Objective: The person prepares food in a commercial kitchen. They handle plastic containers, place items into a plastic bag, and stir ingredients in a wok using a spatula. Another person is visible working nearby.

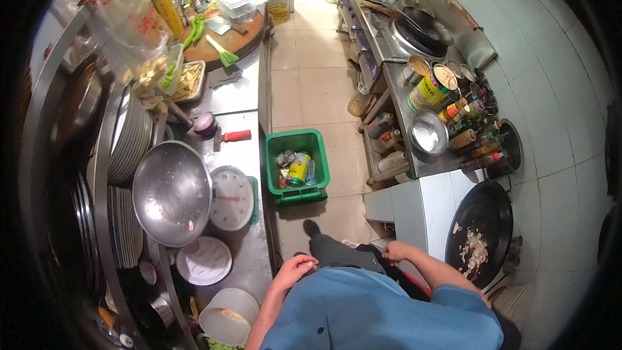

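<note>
My left hand (297, 271) hangs by my waist, its fingers bent, nearest the edge of the steel counter (245, 257). No object shows in it. My right hand (397, 252) is curled in front of my right hip, with nothing visible in it. On the counter to my left, a metal bowl (170, 189) leans beside a round dial scale (232, 199). Close by lie a white plastic dish (204, 261) and a white tub (229, 308). To the right, a black wok (488, 214) contains sliced food (474, 253).
A green bin (324, 160) with discarded cans stands in the aisle. Farther left are a red-handled peeler (235, 135), a halved red onion (204, 123) and a round chopping board (250, 39) bearing a cleaver (219, 25). Sauce bottles (464, 139) and a stove (364, 43) line the right.
</note>
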